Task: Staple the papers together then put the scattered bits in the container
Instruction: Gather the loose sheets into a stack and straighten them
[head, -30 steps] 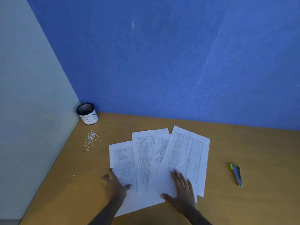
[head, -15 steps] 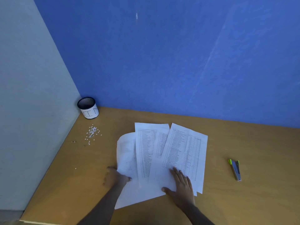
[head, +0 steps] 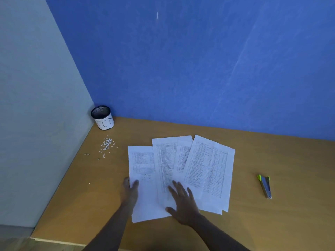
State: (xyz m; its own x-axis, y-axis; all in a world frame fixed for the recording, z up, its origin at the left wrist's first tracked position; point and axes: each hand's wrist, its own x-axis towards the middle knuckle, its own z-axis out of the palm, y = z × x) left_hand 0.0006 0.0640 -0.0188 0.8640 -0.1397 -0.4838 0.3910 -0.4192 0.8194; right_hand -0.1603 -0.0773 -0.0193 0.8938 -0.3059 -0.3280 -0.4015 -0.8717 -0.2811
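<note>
Currently 4 printed papers point(head: 181, 165) lie fanned and overlapping on the wooden table point(head: 281, 214), near its front edge and roughly at its middle. The right hand point(head: 183, 201) rests flat on the lower part of the middle sheets, fingers straight and spread, thumb out to the side. The left hand point(head: 130, 187) is at the left edge of the leftmost sheet: its thumb lies on top of the paper, while the other fingers sit at the edge, and I cannot tell whether they reach under it. A stapler point(head: 265, 186) with green ends lies well apart to the right, untouched. Small white bits point(head: 107, 144) are scattered on the table to the left of the papers. Beyond them, in the corner where the blue wall point(head: 199, 69) meets the grey one, stands the round container point(head: 103, 120), upright, with a white label.
</note>
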